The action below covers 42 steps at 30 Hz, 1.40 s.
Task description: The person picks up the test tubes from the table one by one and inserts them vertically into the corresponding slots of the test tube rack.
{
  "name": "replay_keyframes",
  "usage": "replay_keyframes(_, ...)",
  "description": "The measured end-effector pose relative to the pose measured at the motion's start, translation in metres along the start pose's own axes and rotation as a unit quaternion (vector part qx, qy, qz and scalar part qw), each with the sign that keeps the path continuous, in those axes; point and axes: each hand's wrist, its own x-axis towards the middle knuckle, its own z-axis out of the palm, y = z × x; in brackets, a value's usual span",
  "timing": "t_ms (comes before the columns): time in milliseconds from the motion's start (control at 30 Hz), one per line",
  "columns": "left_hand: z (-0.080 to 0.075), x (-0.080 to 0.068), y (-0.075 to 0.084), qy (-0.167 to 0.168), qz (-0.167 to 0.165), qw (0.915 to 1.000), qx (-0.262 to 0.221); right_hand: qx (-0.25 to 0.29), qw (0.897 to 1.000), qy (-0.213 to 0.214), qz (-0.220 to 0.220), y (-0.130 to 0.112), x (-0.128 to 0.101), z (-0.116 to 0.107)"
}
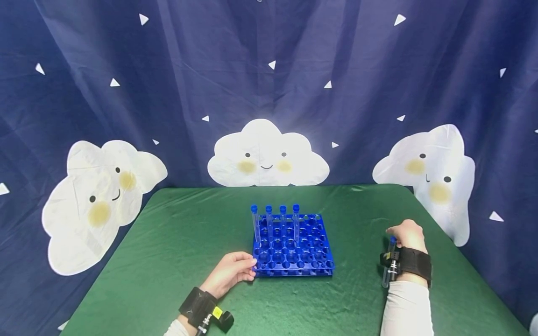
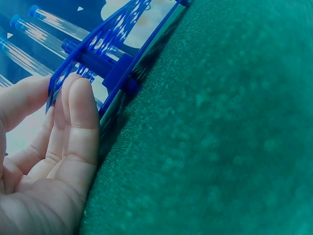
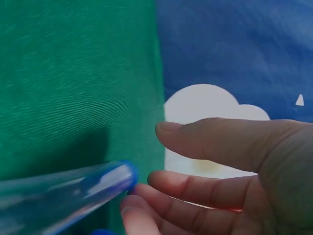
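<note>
A blue test tube rack stands on the table, with several clear, blue-capped test tubes upright in its rear rows. My left hand holds the rack's near left corner. In the left wrist view, the left thumb lies on the outer face of the top plate and the fingers are behind its edge. Off to the right, my right hand is over a capped test tube. The right wrist view shows this tube's cap by the lower fingertips, thumb apart from the fingers; whether they touch the cap, I cannot tell.
Green cloth covers the table. A second blue cap shows at the bottom of the right wrist view. Behind the table hangs a dark blue curtain with white clouds and triangles. Cameras are strapped to both wrists.
</note>
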Motion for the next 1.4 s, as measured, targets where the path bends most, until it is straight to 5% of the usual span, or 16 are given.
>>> replay_keyframes(467,0.001,0.000,0.000,0.002,-0.004,1.0000,-0.001,-0.025,0.999,0.019,-0.007,0.005,0.007,0.010)
replay_keyframes(767,0.000,0.000,0.001,-0.001,-0.004,1.0000,-0.006,0.058,0.998,-0.003,-0.038,-0.002,0.008,0.004)
replay_keyframes(1400,-0.002,0.002,-0.002,-0.001,-0.004,1.0000,0.000,0.077,0.993,0.032,-0.081,-0.037,-0.009,-0.018)
